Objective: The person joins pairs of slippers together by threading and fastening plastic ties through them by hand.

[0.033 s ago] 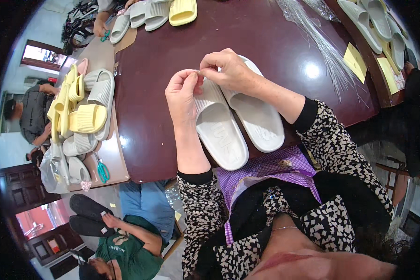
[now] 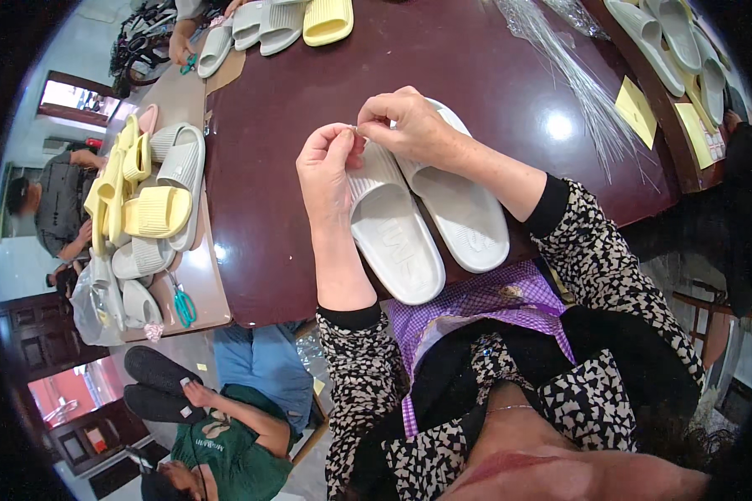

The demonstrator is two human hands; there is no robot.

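left hand (image 2: 330, 167): I see fingers curled, thumb and forefinger pinched together at the tips on something too small to make out, right above the slipper straps.
right hand (image 2: 405, 121): fingers bent and closed, fingertips meeting the left hand's pinch; can't tell what sits between them. Palm rests over the strap of the right slipper.
slippers (image 2: 426, 221): pale grey pair, side by side and touching, soles up toward me, on the dark red table (image 2: 267, 125) just in front of my body.
clear plastic ties (image 2: 585, 92): loose bundle, well right of the hands.
yellow slipper (image 2: 154, 213): in the stack on the side bench at left, green scissors (image 2: 182, 305) near it.
vs earlier frame: no change, hands and slippers sit the same.
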